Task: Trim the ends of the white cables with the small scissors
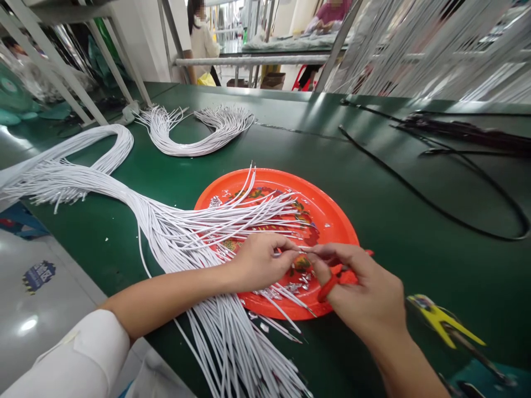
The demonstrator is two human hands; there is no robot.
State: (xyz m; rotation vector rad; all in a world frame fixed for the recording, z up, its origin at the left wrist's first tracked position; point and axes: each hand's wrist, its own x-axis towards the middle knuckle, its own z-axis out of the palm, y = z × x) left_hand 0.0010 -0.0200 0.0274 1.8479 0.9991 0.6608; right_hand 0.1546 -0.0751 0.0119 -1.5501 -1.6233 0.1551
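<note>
My left hand (pixel 263 260) pinches the end of one white wire (pixel 302 249) between thumb and fingertips, over a red oval tray (pixel 340 221). My right hand (pixel 365 287) meets it there, thumb and forefinger closed at the wire's tip. Red-handled scissors (pixel 346 276) sit in my right hand, their loop around the thumb; the blades are hidden. A thick bundle of white wires (pixel 166 226) runs under my left forearm, many ends lying on the tray. Small silvery scraps (pixel 296 286) lie scattered on the tray's patterned bottom.
Yellow-handled pliers (pixel 446 323) lie right on the green table (pixel 290 149). More white wire bundles (pixel 199 143) curve at the back left. Black cables (pixel 415 199) loop at the right. Metal frames (pixel 257 59) and hanging white strands (pixel 415 44) stand behind; two people are beyond.
</note>
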